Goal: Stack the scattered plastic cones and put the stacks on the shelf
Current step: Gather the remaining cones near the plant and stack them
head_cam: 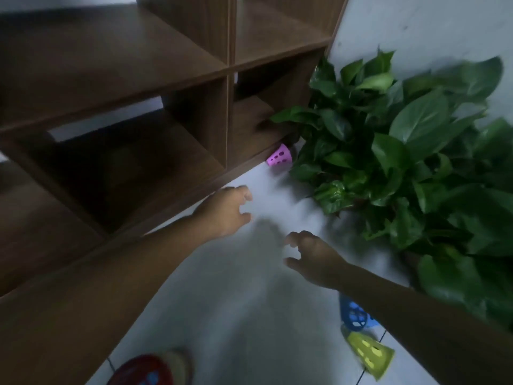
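- Reaching forward over the pale floor (249,315), the left hand (224,212) and right hand (311,259) both hang empty, fingers loosely curled, probably heading for the pink perforated plastic cone (279,159).
- That cone lies tipped against the base of the brown wooden shelf (138,87), beside the leafy green plant (410,151).
- A blue perforated plastic cone (355,315) and a yellow-green one (369,354) lie near the right forearm; a red one (141,370) lies at the bottom edge.
- No stack is on the shelf yet.
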Motion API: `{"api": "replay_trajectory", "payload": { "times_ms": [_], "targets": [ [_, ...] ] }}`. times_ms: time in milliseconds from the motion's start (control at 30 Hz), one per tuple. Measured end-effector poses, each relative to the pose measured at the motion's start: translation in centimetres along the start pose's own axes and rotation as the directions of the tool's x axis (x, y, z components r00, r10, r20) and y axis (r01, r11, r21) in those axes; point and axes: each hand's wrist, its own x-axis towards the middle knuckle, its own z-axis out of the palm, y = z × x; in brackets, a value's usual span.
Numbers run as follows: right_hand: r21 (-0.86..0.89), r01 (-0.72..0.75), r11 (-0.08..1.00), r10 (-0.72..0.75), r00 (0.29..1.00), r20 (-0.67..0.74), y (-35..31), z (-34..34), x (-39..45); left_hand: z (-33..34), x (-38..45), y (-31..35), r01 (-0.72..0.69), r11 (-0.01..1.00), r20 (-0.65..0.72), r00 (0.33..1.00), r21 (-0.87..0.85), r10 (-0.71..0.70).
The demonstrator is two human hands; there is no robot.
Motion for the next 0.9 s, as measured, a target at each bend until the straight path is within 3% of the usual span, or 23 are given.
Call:
{"api": "replay_trajectory", "payload": {
  "times_ms": [100, 300, 500, 900],
  "targets": [
    [-0.018, 0.021, 1.0, -0.02, 0.999, 0.03, 1.4, 1.1, 2.1, 1.9, 5.1, -0.8, 0.003, 0.998, 0.0, 1.0, 0.056, -0.003],
    [0.06, 0.039, 0.997, -0.035, 0.997, -0.071, 3.1, 2.4, 6.3, 4.3, 14.3, 0.1, -0.056, 0.989, 0.047, 0.998, 0.14, 0.05],
    [0.113, 0.046, 0.993, -0.021, 0.977, -0.21, 5.3, 4.2, 9.1, 6.1, 21.7, -0.8, -0.046, 0.975, 0.006, 0.999, 0.219, 0.046],
    [0.242, 0.045, 0.969, 0.046, 0.934, -0.355, 9.3, 6.2, 9.9, 7.2, 26.0, -0.1, -0.157, 0.926, 0.123, 0.985, 0.344, 0.122]
  ]
}}
